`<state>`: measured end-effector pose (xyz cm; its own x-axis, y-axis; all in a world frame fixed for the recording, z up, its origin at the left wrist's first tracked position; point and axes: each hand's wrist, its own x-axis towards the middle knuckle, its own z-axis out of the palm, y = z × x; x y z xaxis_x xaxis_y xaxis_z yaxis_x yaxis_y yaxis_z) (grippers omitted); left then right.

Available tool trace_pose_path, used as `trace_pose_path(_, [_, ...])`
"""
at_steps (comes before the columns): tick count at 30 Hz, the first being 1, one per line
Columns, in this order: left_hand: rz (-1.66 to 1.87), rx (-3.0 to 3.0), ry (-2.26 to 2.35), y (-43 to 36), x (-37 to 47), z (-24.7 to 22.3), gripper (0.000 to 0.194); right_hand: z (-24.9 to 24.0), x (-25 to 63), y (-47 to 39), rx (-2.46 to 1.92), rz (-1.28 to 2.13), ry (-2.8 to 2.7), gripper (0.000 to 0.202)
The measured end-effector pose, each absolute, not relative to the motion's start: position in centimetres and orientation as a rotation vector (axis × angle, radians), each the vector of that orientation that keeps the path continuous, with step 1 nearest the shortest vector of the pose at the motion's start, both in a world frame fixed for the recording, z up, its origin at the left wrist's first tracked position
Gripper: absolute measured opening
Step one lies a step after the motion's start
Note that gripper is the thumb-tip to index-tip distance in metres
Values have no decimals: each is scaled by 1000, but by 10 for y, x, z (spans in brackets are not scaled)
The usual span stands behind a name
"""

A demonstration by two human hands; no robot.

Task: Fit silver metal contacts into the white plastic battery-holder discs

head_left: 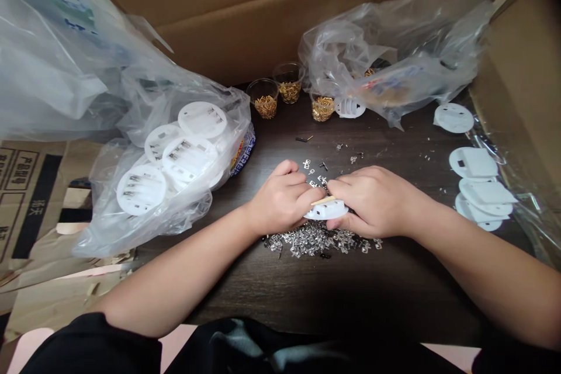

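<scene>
Both hands meet over the middle of the table. My left hand (287, 198) is closed on the left side of a white round plastic battery holder (326, 210), which is tilted nearly edge-on. My right hand (372, 201) pinches its right side, thumb underneath. Along the upper edge of the holder lies a thin yellowish stick (323, 201); its ends are partly covered by fingers, so I cannot tell which hand grips it. Beneath the hands spreads a pile of small metal contacts (307, 239), with a few loose ones just beyond the knuckles.
Several white holders (188, 158) rest in a plastic bag at left. More white holders (475, 162) lie at right. Three clear cups (265, 102) with small gold-coloured parts stand behind. Another plastic bag (403, 64) is at back right. Cardboard walls (245, 17) enclose the table.
</scene>
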<state>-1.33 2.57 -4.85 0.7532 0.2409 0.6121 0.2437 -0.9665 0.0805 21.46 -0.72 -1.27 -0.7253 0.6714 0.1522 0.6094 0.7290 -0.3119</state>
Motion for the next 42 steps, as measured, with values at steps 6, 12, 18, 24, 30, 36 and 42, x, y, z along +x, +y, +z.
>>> trace_pose_path(6, [-1034,-2944,-438,26,-14,-51,23,-13,214,-7,-1071,296,-2625,62])
trace_pose_path(12, [-1013,-2975,-464,24,-15,-51,30,-13,216,-6,-1092,139,-2542,66])
trace_pose_path(18, [-1024,-2945,-470,24,-13,-51,27,-15,216,-6,-987,40,-2586,66])
trace_pose_path(24, [-1107,-3007,-575,25,-12,-48,25,-15,211,-4,-1079,513,-2368,48])
trace_pose_path(30, [-1346,-3258,-723,29,-13,-44,44,-9,205,-3,-1134,1196,-1782,28])
trace_pose_path(36, [-1677,-3360,-861,28,-15,-53,59,-5,196,-2,-1191,1386,-1534,38])
trace_pose_path(42, [-1717,-3412,-1068,25,-15,-56,61,-12,190,-6,-1231,1538,-1329,42])
